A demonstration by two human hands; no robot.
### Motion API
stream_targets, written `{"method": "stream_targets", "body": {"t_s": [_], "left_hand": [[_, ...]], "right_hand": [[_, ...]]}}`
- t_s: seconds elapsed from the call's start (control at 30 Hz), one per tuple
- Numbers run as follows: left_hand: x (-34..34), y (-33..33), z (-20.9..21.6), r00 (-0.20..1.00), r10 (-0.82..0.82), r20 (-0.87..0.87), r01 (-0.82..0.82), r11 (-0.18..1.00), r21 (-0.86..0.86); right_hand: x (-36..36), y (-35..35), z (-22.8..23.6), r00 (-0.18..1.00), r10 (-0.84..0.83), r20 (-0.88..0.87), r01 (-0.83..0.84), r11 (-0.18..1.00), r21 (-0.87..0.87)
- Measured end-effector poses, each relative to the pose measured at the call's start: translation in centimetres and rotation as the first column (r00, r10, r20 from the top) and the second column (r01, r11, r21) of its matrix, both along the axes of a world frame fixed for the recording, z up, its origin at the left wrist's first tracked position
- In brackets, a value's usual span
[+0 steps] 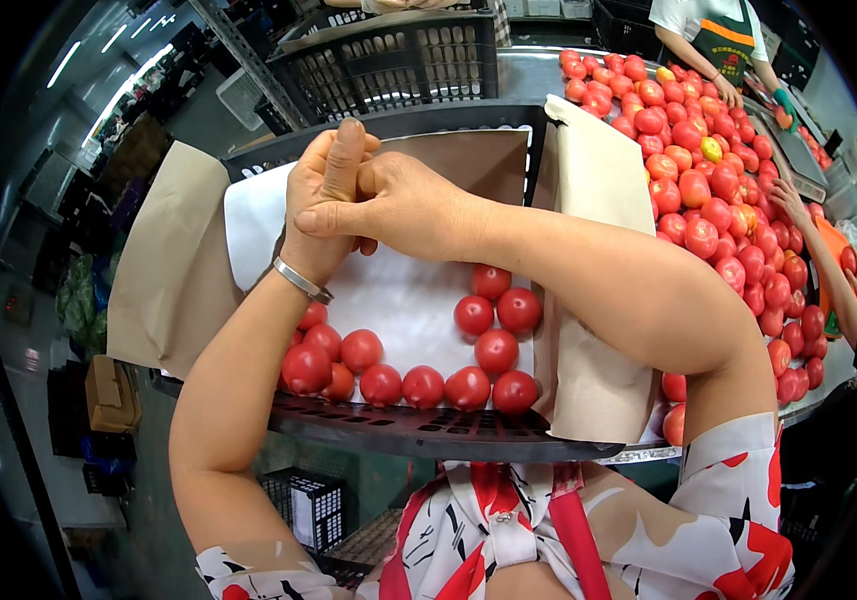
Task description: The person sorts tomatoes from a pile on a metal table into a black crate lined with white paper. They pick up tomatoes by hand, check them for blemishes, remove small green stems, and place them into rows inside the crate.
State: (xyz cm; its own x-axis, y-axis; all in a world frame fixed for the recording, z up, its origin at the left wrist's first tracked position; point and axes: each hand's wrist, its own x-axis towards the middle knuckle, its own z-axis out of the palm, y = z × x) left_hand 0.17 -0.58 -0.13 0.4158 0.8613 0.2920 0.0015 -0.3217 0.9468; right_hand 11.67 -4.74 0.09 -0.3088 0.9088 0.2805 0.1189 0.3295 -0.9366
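My left hand (pixel 312 235), with a metal bracelet (pixel 302 280) at its wrist, is clasped together with my right hand (pixel 426 207) above a black plastic crate (pixel 438 436). The right thumb lies across the left hand, while the left thumb points up. Some of the fingers are hidden where the hands overlap. Beneath them, white paper (pixel 388 300) covers the crate's bottom. Red tomatoes (pixel 422 387) line its near side and run up both ends. Brown paper flaps (pixel 603 290) fold out over the crate's left and right sides.
Many loose tomatoes (pixel 700 238), a few yellowish, cover the metal table on the right. Another black crate (pixel 388 65) stands behind mine. A co-worker in a dark green apron (pixel 724 45) reaches to the tomatoes; another person's arm (pixel 823 255) comes in at right. A cardboard box (pixel 111 395) sits lower left.
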Motion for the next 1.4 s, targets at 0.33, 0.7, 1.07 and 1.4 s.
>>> {"method": "stream_targets", "body": {"t_s": [0.33, 0.7, 1.07, 1.4], "left_hand": [[0.2, -0.5, -0.3, 0.997, -0.066, 0.04, 0.072, 0.983, -0.17], [0.2, 1.7, -3.0, 0.987, -0.03, -0.158, -0.016, 0.96, -0.28], [1.3, -2.1, -11.1, 0.253, -0.201, -0.946, 0.817, 0.568, 0.098], [2.8, -2.7, -17.8, 0.398, -0.307, -0.865, 0.794, 0.588, 0.156]], "right_hand": [[0.2, 0.3, -0.4, 0.999, -0.011, 0.044, 0.009, 0.999, 0.044], [2.0, 1.2, 0.5, 0.923, -0.234, -0.304, 0.253, 0.967, 0.022], [0.9, 0.2, 0.8, 0.922, -0.074, -0.38, 0.087, 0.996, 0.019], [0.6, -0.4, 0.9, 0.971, -0.013, -0.237, 0.035, 0.995, 0.091]]}}
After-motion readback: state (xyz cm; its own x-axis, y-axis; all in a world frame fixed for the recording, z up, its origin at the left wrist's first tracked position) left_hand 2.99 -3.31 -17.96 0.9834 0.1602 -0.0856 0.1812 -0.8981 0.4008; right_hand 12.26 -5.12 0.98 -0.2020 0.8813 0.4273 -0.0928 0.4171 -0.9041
